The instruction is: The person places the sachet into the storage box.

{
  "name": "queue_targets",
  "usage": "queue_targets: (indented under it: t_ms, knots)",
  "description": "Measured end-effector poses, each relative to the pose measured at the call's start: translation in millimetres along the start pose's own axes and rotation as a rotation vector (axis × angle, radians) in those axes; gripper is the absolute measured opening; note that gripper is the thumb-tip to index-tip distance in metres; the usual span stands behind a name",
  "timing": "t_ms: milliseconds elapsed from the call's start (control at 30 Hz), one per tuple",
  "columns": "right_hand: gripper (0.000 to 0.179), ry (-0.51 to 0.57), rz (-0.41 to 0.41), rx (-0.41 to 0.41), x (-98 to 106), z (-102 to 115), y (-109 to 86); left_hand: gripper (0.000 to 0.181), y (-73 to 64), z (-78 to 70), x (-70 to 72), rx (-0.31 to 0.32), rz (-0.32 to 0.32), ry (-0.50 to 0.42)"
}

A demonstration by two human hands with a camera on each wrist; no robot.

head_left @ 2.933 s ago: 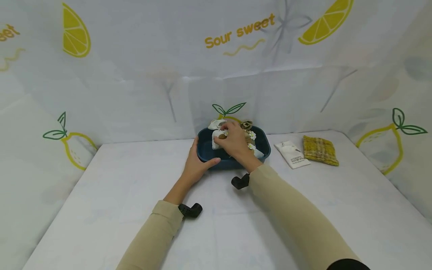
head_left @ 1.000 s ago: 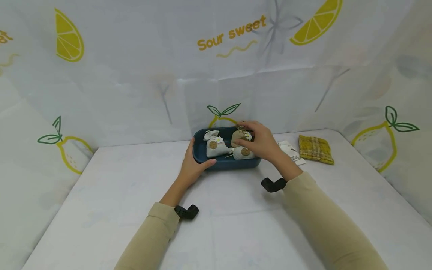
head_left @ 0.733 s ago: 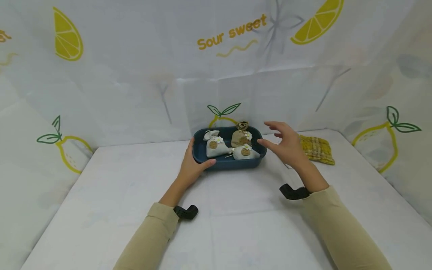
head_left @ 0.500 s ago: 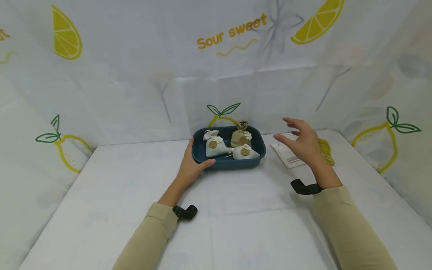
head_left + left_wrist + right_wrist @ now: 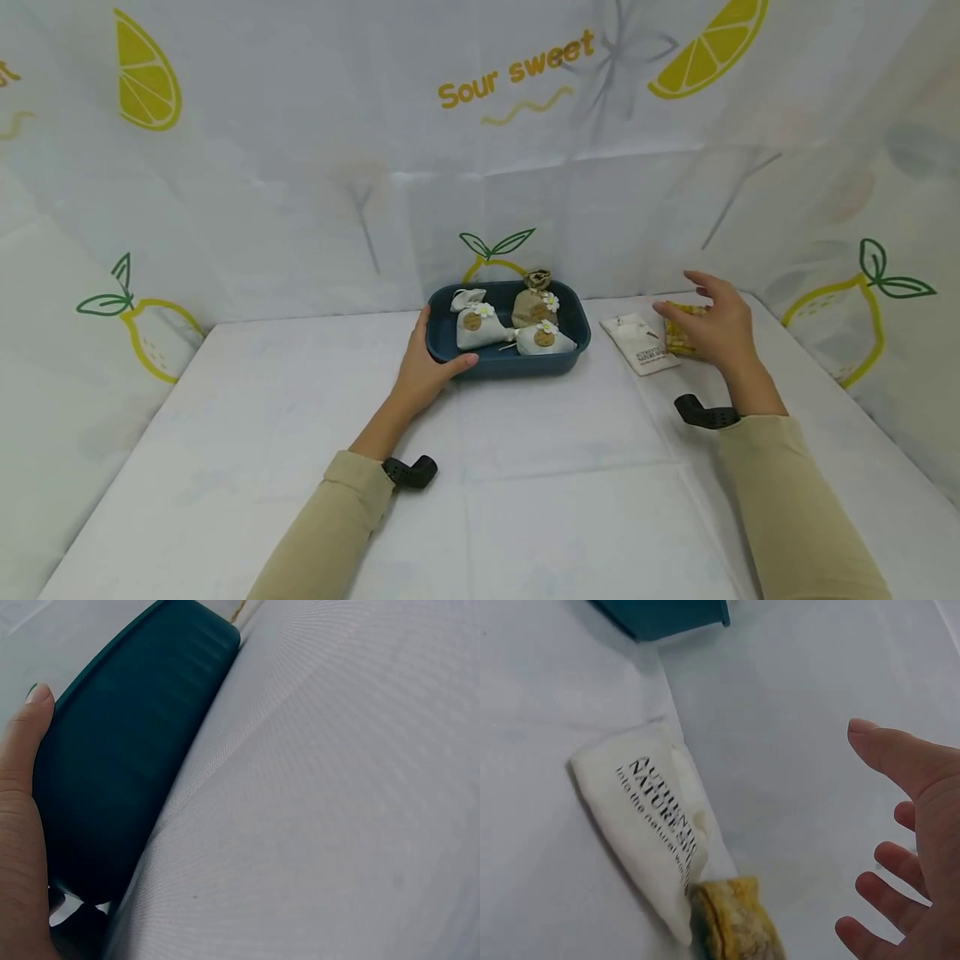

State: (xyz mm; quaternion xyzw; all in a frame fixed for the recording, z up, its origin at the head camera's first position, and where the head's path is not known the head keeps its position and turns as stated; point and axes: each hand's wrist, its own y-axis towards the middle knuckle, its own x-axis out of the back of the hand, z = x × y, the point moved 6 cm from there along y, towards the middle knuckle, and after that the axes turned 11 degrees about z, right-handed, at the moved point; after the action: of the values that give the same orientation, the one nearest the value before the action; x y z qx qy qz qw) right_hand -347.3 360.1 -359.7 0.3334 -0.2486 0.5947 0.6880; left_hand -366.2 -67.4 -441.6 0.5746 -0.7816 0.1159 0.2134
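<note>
At the back of the table, my left hand (image 5: 422, 372) holds the left front corner of a dark blue tray (image 5: 517, 367), its thumb at the front rim and the fingers along the left end. Three small drawstring sachets with daisies and round tags lie inside: a white one (image 5: 491, 336) at left, a tan one (image 5: 522, 312) at the back right, another pale one (image 5: 531, 343) in front of it. My right hand (image 5: 726, 327), fingers spread and holding nothing, hovers over a yellow plaid pouch (image 5: 678, 343) and partly hides it. Left of that lies a printed white pouch (image 5: 633, 337).
A white cloth (image 5: 555, 483) covers the table. Behind and beside it hang white curtains (image 5: 300, 225) with lemon prints, close to the tray's back edge. A black wrist camera (image 5: 411, 472) sits on each wrist.
My right hand has let go of the tan sachet in the tray and moved right, past the white pouch, to above the yellow pouch. The left hand has stayed on the tray.
</note>
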Motion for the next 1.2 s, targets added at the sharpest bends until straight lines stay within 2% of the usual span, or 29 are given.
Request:
queue_targets:
  t_ms: [333,567,867,1200]
  knots:
    - [0.086,-0.059,0.074,-0.11,-14,-43,1.3,0.122,1.1,2.3,0.5,-0.009,0.002,-0.011]
    - [0.089,-0.106,0.058,-0.2,-22,-67,-1.4,0.121,2.1,5.4,-0.8,-0.008,0.0,-0.008]
    - [0.089,-0.161,0.045,-0.217,-22,-79,-0.5,0.122,2.2,4.3,0.3,-0.017,-0.005,-0.016]
    - [0.071,-0.128,-0.044,-0.206,-20,-73,-4.3,0.123,1.9,4.0,0.3,-0.005,-0.005,-0.005]
